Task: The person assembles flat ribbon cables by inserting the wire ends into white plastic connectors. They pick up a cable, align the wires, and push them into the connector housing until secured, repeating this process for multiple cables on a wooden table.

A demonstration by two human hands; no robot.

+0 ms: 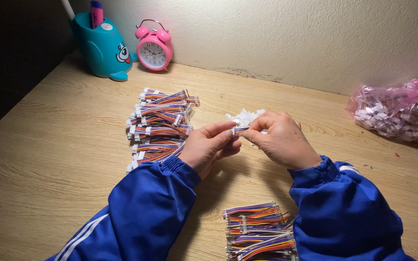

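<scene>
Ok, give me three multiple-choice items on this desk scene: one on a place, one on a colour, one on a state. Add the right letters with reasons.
1. Where does the alarm clock stand?
A. by the wall, right of the teal pen holder
B. beside the pink plastic bag
C. at the near edge of the table

2. What colour are the sleeves?
A. red
B. blue
C. grey

3. What are the hands doing?
A. lying flat on the table
B. both pinching one small wire piece between them
C. lifting the clock

Answers:
1 A: the clock sits at the back, next to the holder.
2 B: both cuffs are blue, the left with white stripes.
3 B: the left hand and right hand meet fingertip to fingertip on the wire piece, above the small white connectors.
</scene>
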